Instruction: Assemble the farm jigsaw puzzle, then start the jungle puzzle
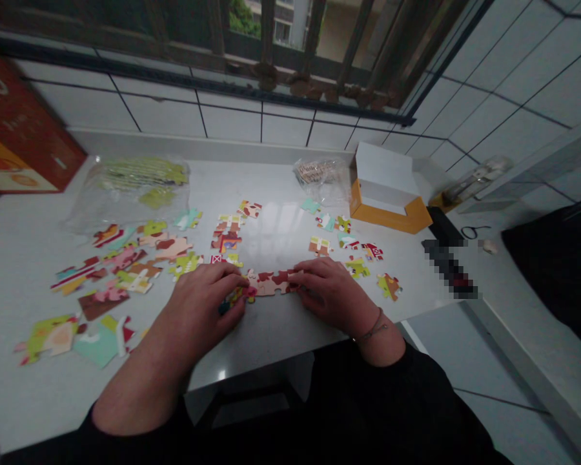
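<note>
A joined strip of puzzle pieces (pixel 271 283), pink with red-brown patches, lies on the white counter (pixel 281 339) near its front edge. My left hand (pixel 206 300) closes its fingers on the strip's left end, where yellow-green and bright pink parts show. At the right end, my right hand (pixel 326 287) has its fingers and thumb pressed on the strip. Just beyond my left hand is a column of joined pieces (pixel 226 242). Many loose pieces (pixel 126 258) are scattered to the left, some overlapping. Several more (pixel 348 240) lie beyond my right hand.
A clear plastic bag (pixel 135 187) with green pieces lies at the back left, beside a red box (pixel 24 123). At the back right are a smaller plastic bag (pixel 324 177) and an open yellow box (pixel 392 200). Dark objects (pixel 445 226) lie farther right.
</note>
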Demonstrator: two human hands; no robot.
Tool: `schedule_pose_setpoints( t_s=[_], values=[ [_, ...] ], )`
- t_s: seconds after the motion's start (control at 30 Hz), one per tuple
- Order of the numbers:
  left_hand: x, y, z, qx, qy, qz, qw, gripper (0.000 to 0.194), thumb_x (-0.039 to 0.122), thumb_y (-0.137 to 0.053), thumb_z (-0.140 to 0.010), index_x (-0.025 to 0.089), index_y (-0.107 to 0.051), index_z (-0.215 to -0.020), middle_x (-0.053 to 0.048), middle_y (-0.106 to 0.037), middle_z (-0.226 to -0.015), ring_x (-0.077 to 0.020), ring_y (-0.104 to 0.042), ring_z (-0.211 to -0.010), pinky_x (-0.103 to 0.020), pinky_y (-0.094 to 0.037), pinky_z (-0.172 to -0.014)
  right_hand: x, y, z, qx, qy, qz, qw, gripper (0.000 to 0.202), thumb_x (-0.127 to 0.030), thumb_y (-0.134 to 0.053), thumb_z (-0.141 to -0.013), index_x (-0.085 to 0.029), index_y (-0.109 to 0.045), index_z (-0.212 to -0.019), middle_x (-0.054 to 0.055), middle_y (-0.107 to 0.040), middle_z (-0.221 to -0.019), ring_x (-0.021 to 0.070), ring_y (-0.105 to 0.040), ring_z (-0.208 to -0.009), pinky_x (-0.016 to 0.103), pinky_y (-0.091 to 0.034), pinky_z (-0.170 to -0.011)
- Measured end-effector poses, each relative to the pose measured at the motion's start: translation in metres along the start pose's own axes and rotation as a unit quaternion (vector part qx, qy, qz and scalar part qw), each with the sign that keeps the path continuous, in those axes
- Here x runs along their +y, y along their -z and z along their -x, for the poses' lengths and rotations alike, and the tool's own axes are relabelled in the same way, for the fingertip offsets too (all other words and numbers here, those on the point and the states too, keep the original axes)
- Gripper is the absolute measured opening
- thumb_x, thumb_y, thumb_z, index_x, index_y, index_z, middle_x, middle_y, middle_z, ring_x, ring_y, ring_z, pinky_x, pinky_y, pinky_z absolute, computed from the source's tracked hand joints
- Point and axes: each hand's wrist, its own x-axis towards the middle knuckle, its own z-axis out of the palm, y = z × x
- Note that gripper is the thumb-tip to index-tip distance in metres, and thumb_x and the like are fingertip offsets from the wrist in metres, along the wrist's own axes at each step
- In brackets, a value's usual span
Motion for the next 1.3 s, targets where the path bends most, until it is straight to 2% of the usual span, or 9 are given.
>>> schedule_pose_setpoints(
  t_s=[0.27, 0.4, 0.53, 0.87, 1.1, 1.2, 1.3],
  values=[
    [0.001, 0.001, -0.001, 0.006, 0.001, -0.003, 1.000, 0.018, 0.028, -0.065, -0.099, 0.025, -0.078, -0.111, -0.010, -0.078, -0.120, -0.0325, -0.073, -0.109, -0.051, -0.057, -0.094, 0.003, -0.003, 0.003, 0.007, -0.006, -0.005, 1.000, 0.037, -0.015, -0.070, -0.098, -0.032, -0.075, -0.131, 0.008, -0.075, -0.139, 0.0292, -0.068, -0.127, 0.052, -0.053, -0.109],
    [0.000, 0.000, -0.001, 0.001, 0.003, -0.002, 1.000, 0.017, 0.029, -0.066, -0.099, 0.026, -0.077, -0.111, -0.010, -0.078, -0.122, -0.0327, -0.073, -0.110, -0.051, -0.056, -0.095, 0.003, -0.001, 0.003, 0.019, -0.051, -0.052, 0.997, 0.047, -0.021, -0.075, -0.097, -0.030, -0.064, -0.142, 0.011, -0.072, -0.143, 0.0303, -0.065, -0.134, 0.054, -0.053, -0.114],
    [-0.001, 0.000, 0.000, 0.005, 0.003, -0.001, 1.000, 0.017, 0.030, -0.066, -0.099, 0.027, -0.077, -0.110, -0.010, -0.078, -0.120, -0.0327, -0.073, -0.110, -0.051, -0.056, -0.095, 0.003, 0.001, 0.003, 0.025, -0.085, -0.063, 0.994, 0.048, -0.025, -0.076, -0.097, -0.028, -0.060, -0.142, 0.013, -0.072, -0.137, 0.0319, -0.066, -0.130, 0.056, -0.054, -0.113],
    [-0.001, -0.001, 0.000, 0.014, 0.003, 0.001, 1.000, 0.018, 0.031, -0.065, -0.099, 0.025, -0.078, -0.111, -0.011, -0.078, -0.120, -0.0341, -0.073, -0.109, -0.052, -0.056, -0.094, 0.004, 0.001, 0.002, 0.046, -0.077, -0.069, 0.994, 0.048, -0.023, -0.077, -0.094, -0.028, -0.059, -0.138, 0.012, -0.072, -0.133, 0.0311, -0.068, -0.126, 0.054, -0.056, -0.111],
    [-0.001, 0.000, -0.001, 0.010, 0.007, -0.002, 1.000, 0.019, 0.031, -0.064, -0.100, 0.027, -0.078, -0.110, -0.011, -0.079, -0.120, -0.0331, -0.074, -0.109, -0.052, -0.057, -0.094, 0.012, 0.004, 0.002, 0.063, -0.057, -0.110, 0.990, 0.039, -0.015, -0.071, -0.097, -0.031, -0.062, -0.132, 0.009, -0.072, -0.133, 0.0276, -0.068, -0.130, 0.051, -0.056, -0.115],
    [0.000, 0.000, -0.001, 0.009, 0.007, -0.003, 1.000, 0.018, 0.031, -0.063, -0.101, 0.027, -0.078, -0.109, -0.010, -0.079, -0.120, -0.0331, -0.074, -0.109, -0.052, -0.057, -0.095, 0.014, 0.005, 0.004, 0.069, -0.061, -0.097, 0.991, 0.043, -0.014, -0.072, -0.095, -0.031, -0.062, -0.132, 0.009, -0.072, -0.137, 0.0281, -0.067, -0.133, 0.053, -0.055, -0.116],
    [0.001, 0.000, -0.002, 0.008, 0.009, 0.000, 1.000, 0.017, 0.031, -0.062, -0.101, 0.026, -0.077, -0.109, -0.010, -0.078, -0.119, -0.0329, -0.074, -0.109, -0.052, -0.057, -0.094, 0.011, 0.007, 0.009, 0.059, -0.062, -0.075, 0.994, 0.044, -0.016, -0.075, -0.093, -0.031, -0.063, -0.133, 0.009, -0.074, -0.135, 0.0285, -0.069, -0.127, 0.053, -0.057, -0.111]
  ],
)
